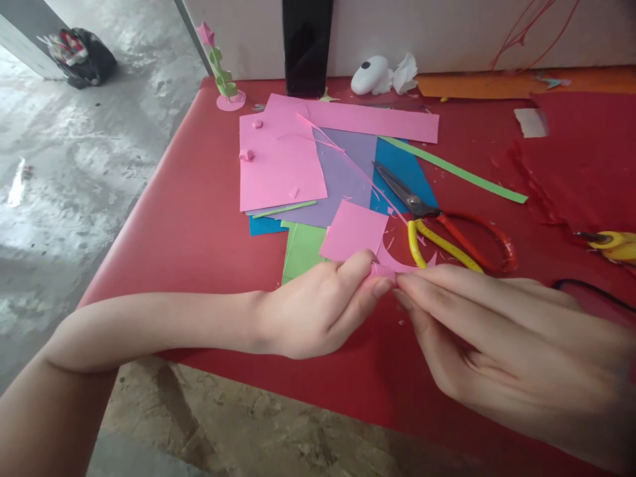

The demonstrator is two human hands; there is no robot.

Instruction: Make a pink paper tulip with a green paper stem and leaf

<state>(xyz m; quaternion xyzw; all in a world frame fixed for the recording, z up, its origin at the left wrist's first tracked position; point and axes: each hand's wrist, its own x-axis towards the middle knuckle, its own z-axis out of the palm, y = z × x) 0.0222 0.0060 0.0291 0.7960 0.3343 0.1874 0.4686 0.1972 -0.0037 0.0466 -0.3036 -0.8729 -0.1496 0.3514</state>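
Note:
Between the fingertips of both hands is a small folded piece of pink paper point(381, 271). My left hand point(325, 301) pinches it from the left, thumb and forefinger pressed together. From the right, my right hand point(477, 324) pinches its other end; part of the paper is covered by the fingers. Just beyond lie a pink paper square point(355, 232) and a green sheet point(304, 250). Scissors point(415, 204) with one red and one yellow handle rest near my right hand, blades pointing away to the left.
Pink sheets point(283, 165), a purple sheet point(345, 165) and a green strip point(462, 171) cover the red table point(199, 232). Behind stand a paper flower point(223, 73), a black phone-like slab point(307, 46) and a white rounded object point(370, 74). Yellow-handled pliers-like tool point(616, 245) lies right.

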